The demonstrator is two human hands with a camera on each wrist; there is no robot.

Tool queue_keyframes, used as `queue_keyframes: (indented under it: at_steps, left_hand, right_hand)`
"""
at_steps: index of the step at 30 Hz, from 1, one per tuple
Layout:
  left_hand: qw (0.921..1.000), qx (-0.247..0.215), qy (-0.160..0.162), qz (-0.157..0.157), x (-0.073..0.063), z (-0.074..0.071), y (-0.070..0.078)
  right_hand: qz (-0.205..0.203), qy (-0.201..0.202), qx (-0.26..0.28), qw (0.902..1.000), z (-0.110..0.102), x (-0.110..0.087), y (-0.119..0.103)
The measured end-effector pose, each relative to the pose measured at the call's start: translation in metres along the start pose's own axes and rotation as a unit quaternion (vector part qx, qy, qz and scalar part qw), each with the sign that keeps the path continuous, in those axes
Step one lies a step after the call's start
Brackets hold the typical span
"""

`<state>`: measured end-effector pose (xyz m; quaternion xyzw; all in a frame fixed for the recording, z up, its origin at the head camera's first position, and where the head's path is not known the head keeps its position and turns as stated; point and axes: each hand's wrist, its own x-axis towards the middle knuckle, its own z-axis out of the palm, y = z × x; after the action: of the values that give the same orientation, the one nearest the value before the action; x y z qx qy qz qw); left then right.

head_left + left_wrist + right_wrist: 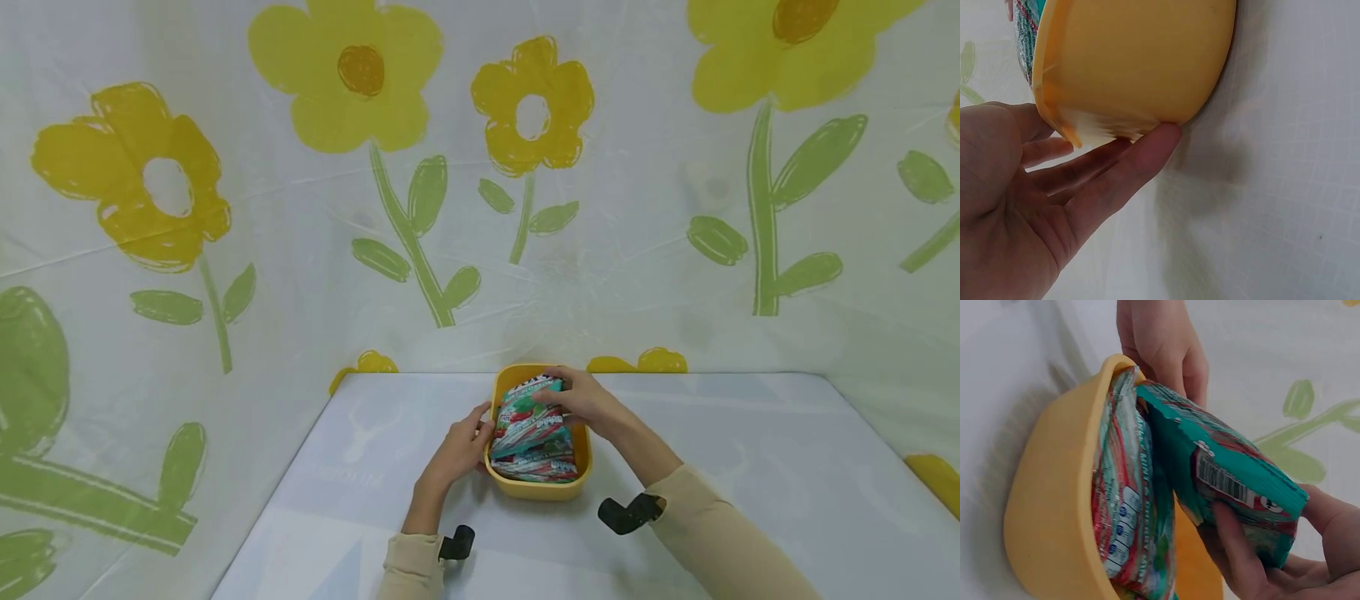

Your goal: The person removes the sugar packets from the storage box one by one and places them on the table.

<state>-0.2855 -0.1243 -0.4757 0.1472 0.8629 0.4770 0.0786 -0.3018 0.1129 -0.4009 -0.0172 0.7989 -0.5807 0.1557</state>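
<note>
Right hand [587,403] half-closed round teal packet [527,414]

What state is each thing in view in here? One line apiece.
Yellow bin: upright on the tabletop, no lid on, partly filled.
Mint-and-cherry packets: lying inside the bin, crinkled.
Upper packet: held, tilted, one end raised.
Left hand: touching the bin's outer side.
Right hand: gripping the upper packet.
Flowered sheet: hanging, faintly creased.

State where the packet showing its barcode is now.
In the right wrist view, the packet is right of centre, held by the right hand at the mouth of the yellow tub, beside other packets.
</note>
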Motion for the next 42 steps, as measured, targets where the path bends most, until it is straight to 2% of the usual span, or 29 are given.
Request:
queue_keyframes:
  at_steps: [6, 14, 22, 32, 42]
  left_hand:
    - [1.0, 0.006, 0.001, 0.004, 0.0, 0.001, -0.001]
    - [0.9999, 0.013, 0.004, 0.007, 0.0, 0.001, -0.001]
    - [0.9998, 0.012, 0.002, 0.018, 0.0, 0.0, 0.001]
    - [0.9999, 0.006, -0.002, 0.009, 0.001, 0.003, -0.004]
    - [0.9999, -0.008, 0.001, 0.007, 0.0, 0.0, -0.004]
  right_hand:
    - [-0.015, 0.031, -0.002, 0.9994, 0.005, 0.0, 0.007]
    - [-0.022, 0.039, 0.051, 0.9977, 0.006, 0.001, 0.014]
    - [-0.017, 0.025, 0.123, 0.992, 0.001, 0.0, 0.02]
    - [-0.032, 0.001, 0.175, 0.984, -0.005, -0.006, 0.031]
    - [-0.035, -0.006, 0.175, 0.9839, -0.013, -0.007, 0.031]
